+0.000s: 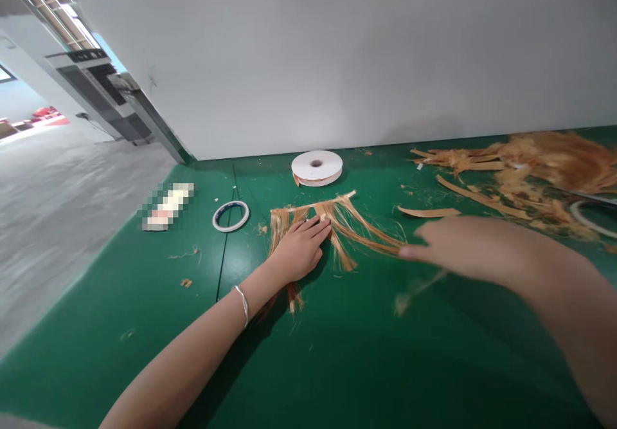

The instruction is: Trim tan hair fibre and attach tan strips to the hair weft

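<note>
A fringe of orange-brown fibre strands (344,258) hangs from a pale strip (301,209) in the middle of the green table. My left hand (299,249) lies over the fringe with its fingers stretched out, the tips pressing the strands just below the strip. My right hand (448,249) is smeared by motion at the right. One of its fingertips meets the ends of the strands pulled out toward it; whether it grips them does not show. Below it a blurred wisp of fibre (405,301) trails over the table.
A white ribbon spool (313,170) stands behind the fringe. To the left lie a tape roll (231,217), a dark thin line (222,265) and a pixelated item (168,207). Loose fibre (554,159), a ribbon piece (429,213) and another ring-shaped roll (595,220) are at right.
</note>
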Available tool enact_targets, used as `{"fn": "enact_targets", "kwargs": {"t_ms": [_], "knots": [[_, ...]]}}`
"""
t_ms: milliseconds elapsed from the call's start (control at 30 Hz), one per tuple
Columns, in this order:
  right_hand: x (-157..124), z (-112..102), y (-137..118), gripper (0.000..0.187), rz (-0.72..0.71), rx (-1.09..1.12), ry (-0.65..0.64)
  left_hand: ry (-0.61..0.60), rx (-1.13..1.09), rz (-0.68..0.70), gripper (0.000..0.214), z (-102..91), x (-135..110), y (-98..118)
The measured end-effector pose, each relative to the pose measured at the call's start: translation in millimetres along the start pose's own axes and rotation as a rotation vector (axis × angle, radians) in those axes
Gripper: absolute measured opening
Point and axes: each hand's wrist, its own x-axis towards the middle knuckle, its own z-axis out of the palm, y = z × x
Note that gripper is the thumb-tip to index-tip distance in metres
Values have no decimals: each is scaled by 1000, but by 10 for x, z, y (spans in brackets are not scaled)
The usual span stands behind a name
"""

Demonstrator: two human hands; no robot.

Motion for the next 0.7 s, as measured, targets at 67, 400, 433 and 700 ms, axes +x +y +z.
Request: {"fn": "enact_targets", "kwargs": {"t_ms": [67,400,433,700], "knots": [[67,-50,73,84,207,-83,415,2,-2,-4,54,4,0,-3],[-119,-179,13,87,-703,493,-396,-7,-13,-26,54,8,10,3],[-117,-160,51,83,-584,354,-449,-1,-19,-26,54,9,12,6],[36,-172,284,78,-65,244,501,76,-88,-45,59,-9,7,25]]}}
